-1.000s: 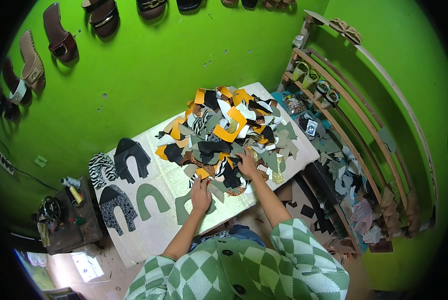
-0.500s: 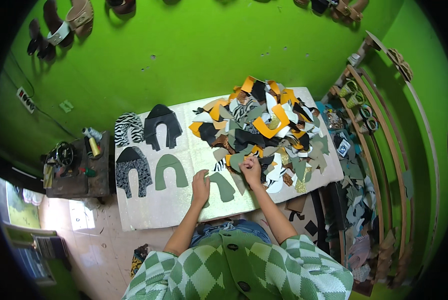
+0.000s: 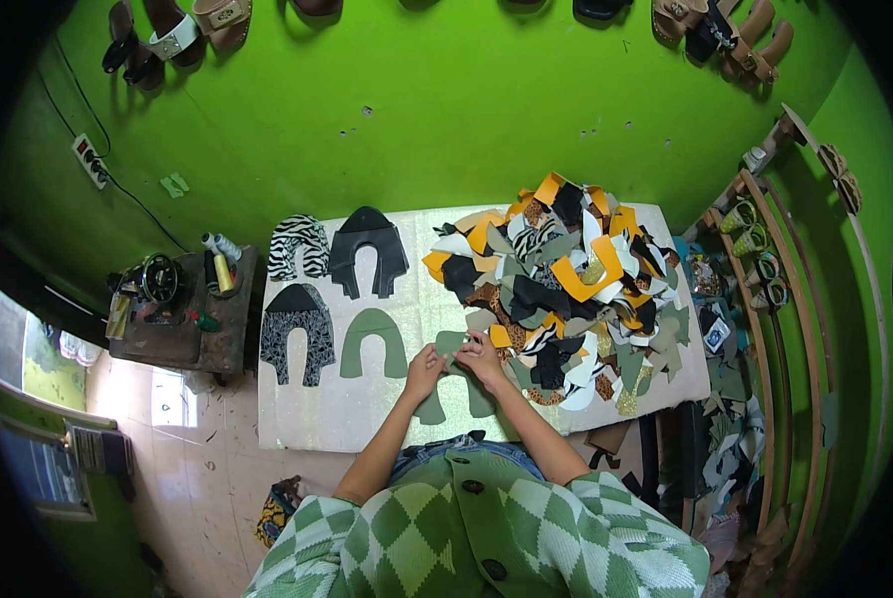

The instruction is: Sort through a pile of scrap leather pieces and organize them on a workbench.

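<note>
A rounded green cut-out piece (image 3: 452, 343) lies over the top of a green U-shaped piece (image 3: 430, 407) on the near side of the table. My right hand (image 3: 482, 361) pinches the rounded piece at its right edge. On its left edge the closed fingers of my left hand (image 3: 427, 369) grip it too. The fingers partly cover the place where the two green pieces overlap. Just left is another green arch (image 3: 374, 339). Beyond it lie a black arch (image 3: 367, 249), a zebra-print arch (image 3: 300, 244) and a grey-black patterned arch with a black top (image 3: 298, 334).
A heap of mixed cut scraps (image 3: 566, 289) covers the table's right part. Left of the white table (image 3: 406, 434) stands a dark bench (image 3: 172, 334) with thread cones. A wooden rack (image 3: 755, 339) holding sandals stands at the right, and more sandals hang on the green wall.
My right hand has brought the rounded green piece from the heap's edge leftward onto the U-shaped piece. My left hand has moved in to meet it. The view has shifted.
</note>
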